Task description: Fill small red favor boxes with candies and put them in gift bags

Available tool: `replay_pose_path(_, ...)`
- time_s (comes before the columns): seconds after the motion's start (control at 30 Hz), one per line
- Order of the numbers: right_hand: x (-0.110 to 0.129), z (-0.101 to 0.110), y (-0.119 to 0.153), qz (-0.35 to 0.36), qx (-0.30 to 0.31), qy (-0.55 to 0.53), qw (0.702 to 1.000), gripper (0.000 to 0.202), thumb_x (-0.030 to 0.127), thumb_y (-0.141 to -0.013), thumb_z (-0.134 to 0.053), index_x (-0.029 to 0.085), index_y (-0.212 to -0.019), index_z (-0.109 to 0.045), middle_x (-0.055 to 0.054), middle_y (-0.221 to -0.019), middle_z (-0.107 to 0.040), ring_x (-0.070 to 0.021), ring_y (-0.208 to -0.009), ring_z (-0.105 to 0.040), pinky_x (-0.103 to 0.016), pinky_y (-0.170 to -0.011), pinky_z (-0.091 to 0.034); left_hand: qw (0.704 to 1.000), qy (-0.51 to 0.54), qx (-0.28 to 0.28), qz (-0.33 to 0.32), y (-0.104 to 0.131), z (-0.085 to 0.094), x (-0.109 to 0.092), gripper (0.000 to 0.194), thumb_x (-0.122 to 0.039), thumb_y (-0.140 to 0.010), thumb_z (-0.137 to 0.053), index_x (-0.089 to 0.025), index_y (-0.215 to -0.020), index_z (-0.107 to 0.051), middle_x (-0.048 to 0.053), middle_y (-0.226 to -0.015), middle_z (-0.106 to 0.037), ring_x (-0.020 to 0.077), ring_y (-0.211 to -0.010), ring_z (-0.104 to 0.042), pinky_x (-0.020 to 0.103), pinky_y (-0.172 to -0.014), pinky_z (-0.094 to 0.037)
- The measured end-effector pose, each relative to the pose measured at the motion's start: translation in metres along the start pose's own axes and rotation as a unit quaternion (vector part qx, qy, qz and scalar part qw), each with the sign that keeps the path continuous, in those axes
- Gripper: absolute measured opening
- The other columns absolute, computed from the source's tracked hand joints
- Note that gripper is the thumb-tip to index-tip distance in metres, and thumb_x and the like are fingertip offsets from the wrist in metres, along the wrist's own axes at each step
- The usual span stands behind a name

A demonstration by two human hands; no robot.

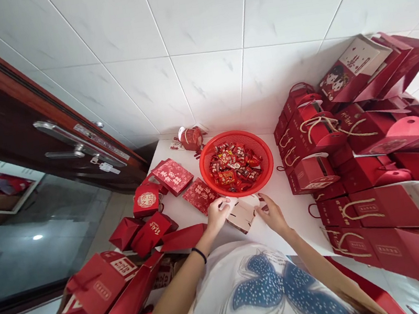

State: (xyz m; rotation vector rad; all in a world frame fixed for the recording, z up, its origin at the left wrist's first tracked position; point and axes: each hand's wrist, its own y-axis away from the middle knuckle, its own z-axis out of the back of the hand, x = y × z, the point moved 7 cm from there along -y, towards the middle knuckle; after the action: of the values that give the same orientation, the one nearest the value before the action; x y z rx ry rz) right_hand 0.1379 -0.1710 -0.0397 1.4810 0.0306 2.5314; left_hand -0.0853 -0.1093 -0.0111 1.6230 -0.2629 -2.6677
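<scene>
A small box (242,214) with its pale inside showing lies on the white table, close to my body. My left hand (218,215) pinches a white flap at the box's left side. On the opposite side, my right hand (272,213) has its fingers bent at the box's right edge; whether they grip the flap there is hard to make out. Just beyond the box stands a round red plastic basket (204,171) holding many red-wrapped sweets (234,163). Flat red patterned packets (173,176) lie left of the basket.
Red gift boxes with rope handles (376,205) are stacked along the right. More red boxes and bags (102,285) crowd the left. A small red box (191,138) stands by the tiled wall. A dark door (7,114) is at the far left.
</scene>
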Motion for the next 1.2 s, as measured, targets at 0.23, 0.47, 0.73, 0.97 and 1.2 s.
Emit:
replay_pose_path(0.23,0.013,0.025,0.001,-0.003,-0.056,-0.048,0.997,0.05,0.05,-0.085,-0.057,0.017,-0.122,-0.061,-0.016,-0.117,-0.069,-0.0195,-0.072,-0.065,-0.036,-0.068,-0.056,0.987,-0.102,-0.006,-0.122,-0.035,0.023,-0.048,0.017,-0.013,-0.083,-0.057,-0.021,-0.085,-0.072,0.005,-0.091,-0.073,0.0183,-0.08,-0.068,0.032,-0.078,-0.056)
replay_pose_path(0.47,0.032,0.038,0.002,0.003,-0.071,-0.07,0.995,0.041,0.048,-0.087,-0.054,0.018,-0.111,-0.065,-0.015,-0.114,-0.071,-0.0205,-0.077,-0.068,-0.035,-0.071,-0.055,0.951,-0.23,0.118,-0.172,-0.105,-0.034,-0.076,0.031,-0.011,-0.083,-0.06,-0.017,-0.111,-0.072,0.013,-0.115,-0.07,0.0271,-0.11,-0.065,0.039,-0.099,-0.05)
replay_pose_path(0.73,0.025,0.045,0.011,-0.033,-0.081,-0.1,0.991,0.037,0.049,-0.084,-0.057,0.018,-0.102,-0.067,-0.013,-0.104,-0.074,-0.0192,-0.067,-0.067,-0.031,-0.062,-0.054,0.948,-0.29,0.122,-0.054,-0.134,-0.071,-0.053,0.033,-0.016,-0.087,-0.061,-0.011,-0.119,-0.067,0.022,-0.116,-0.07,0.0357,-0.117,-0.062,0.044,-0.101,-0.045)
replay_pose_path(0.97,0.036,0.04,-0.009,-0.055,-0.083,-0.206,0.974,0.037,0.051,-0.077,-0.067,0.02,-0.097,-0.069,-0.009,-0.093,-0.074,-0.0178,-0.061,-0.065,-0.034,-0.064,-0.055,0.954,-0.24,0.173,-0.044,-0.116,-0.074,-0.046,0.019,-0.026,-0.088,-0.06,-0.017,-0.078,-0.072,0.01,-0.078,-0.073,0.0256,-0.084,-0.069,0.032,-0.081,-0.05)
replay_pose_path(1.2,0.056,0.015,-0.037,-0.137,-0.055,-0.381,0.913,0.052,0.061,-0.071,-0.075,0.019,-0.101,-0.072,-0.007,-0.091,-0.074,-0.0203,-0.072,-0.067,-0.035,-0.068,-0.056,0.957,0.148,0.237,-0.081,-0.051,-0.075,-0.064,0.043,-0.051,-0.094,-0.049,-0.014,-0.091,-0.071,0.006,-0.086,-0.073,0.0207,-0.083,-0.064,0.031,-0.078,-0.051)
